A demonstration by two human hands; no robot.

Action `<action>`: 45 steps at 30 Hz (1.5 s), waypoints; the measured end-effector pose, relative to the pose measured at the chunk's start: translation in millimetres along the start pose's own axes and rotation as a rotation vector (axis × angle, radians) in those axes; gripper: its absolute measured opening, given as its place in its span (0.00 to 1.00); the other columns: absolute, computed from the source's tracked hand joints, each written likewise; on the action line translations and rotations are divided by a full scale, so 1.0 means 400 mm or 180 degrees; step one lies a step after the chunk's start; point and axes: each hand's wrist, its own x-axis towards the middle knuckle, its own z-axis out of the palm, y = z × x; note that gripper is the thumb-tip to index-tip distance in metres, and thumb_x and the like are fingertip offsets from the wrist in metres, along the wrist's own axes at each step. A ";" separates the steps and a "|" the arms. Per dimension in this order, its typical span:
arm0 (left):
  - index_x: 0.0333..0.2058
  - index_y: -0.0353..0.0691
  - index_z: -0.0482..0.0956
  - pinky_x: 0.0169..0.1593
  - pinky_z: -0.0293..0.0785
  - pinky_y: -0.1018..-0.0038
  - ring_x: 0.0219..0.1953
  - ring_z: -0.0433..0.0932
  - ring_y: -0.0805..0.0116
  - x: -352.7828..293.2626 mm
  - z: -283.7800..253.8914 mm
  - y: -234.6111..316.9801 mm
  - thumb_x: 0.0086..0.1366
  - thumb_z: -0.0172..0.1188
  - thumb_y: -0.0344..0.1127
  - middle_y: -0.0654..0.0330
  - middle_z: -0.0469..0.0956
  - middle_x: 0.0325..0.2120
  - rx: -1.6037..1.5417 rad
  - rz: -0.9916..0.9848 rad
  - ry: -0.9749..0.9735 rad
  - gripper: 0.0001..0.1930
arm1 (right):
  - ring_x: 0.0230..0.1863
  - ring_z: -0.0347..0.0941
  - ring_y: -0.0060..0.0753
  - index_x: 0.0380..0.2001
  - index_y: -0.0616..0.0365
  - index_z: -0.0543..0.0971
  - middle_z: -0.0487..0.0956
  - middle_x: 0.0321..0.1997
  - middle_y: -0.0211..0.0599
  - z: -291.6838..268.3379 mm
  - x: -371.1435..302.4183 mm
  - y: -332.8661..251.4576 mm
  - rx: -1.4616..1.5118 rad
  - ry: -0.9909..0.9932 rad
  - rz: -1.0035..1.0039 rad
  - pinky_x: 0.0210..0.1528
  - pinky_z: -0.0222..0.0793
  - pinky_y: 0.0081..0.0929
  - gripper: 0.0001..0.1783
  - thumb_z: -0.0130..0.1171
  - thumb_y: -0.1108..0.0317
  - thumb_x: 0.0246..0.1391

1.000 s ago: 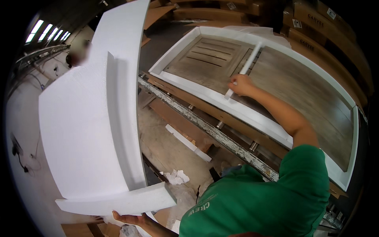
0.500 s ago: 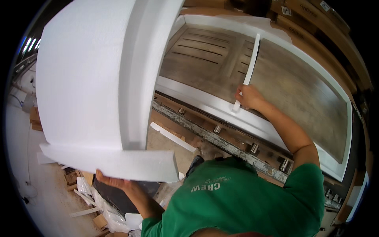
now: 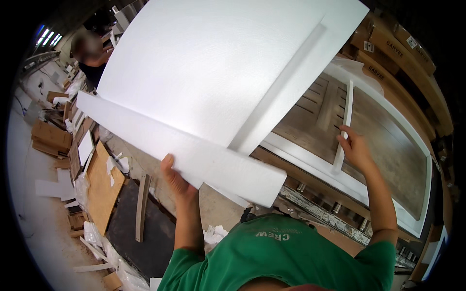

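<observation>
A large white foam panel (image 3: pixel 194 63) with raised rims is held up and tilted at upper middle. My left hand (image 3: pixel 178 178) grips its near rim, thumb on the outer face and the other fingers partly hidden. To the right lies a shallow box lined with white foam edging (image 3: pixel 310 157), holding brown-grey wood-look panels (image 3: pixel 383 136), one with dark slots. A narrow white foam strip (image 3: pixel 349 99) crosses these panels. My right hand (image 3: pixel 354 145) is closed around the strip's nearer part. The raised foam panel hides the box's left end.
A roller conveyor (image 3: pixel 335 208) runs under the box's near side. Long brown cartons (image 3: pixel 398 46) are stacked behind it. At left lie a dark board (image 3: pixel 141 233), a plywood sheet (image 3: pixel 104 189), cardboard (image 3: pixel 51 138) and plastic wrap. Another person (image 3: pixel 90 53) stands at far left.
The foam panel has swung right and tilted over the box's left part, with my left hand moving up and right. My right hand stays on the strip. The view has shifted left.
</observation>
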 end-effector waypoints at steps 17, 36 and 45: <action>0.49 0.35 0.60 0.44 0.74 0.67 0.44 0.70 0.64 0.145 0.130 -0.226 0.61 0.53 0.37 0.55 0.68 0.42 0.0312 -0.0016 0.0323 0.21 | 0.46 0.62 0.51 0.55 0.57 0.61 0.62 0.52 0.53 0.041 -0.018 -0.285 -0.0426 0.1335 -0.2292 0.49 0.61 0.40 0.36 0.62 0.59 0.43; 0.50 0.34 0.66 0.52 0.65 0.59 0.50 0.68 0.57 0.175 0.182 -0.426 0.59 0.54 0.48 0.52 0.68 0.49 0.0912 -0.0250 0.0385 0.27 | 0.55 0.60 0.55 0.52 0.40 0.66 0.65 0.55 0.50 -0.381 -0.746 1.057 -0.1891 0.0799 0.2448 0.55 0.59 0.40 0.39 0.49 0.88 0.34; 0.51 0.34 0.65 0.53 0.65 0.59 0.51 0.67 0.56 0.143 0.217 -0.461 0.60 0.52 0.49 0.54 0.68 0.50 0.1178 -0.0242 0.0572 0.27 | 0.55 0.63 0.49 0.53 0.37 0.66 0.66 0.53 0.48 -0.419 -0.804 1.310 -0.2072 -0.0395 0.3272 0.52 0.65 0.35 0.25 0.45 0.72 0.50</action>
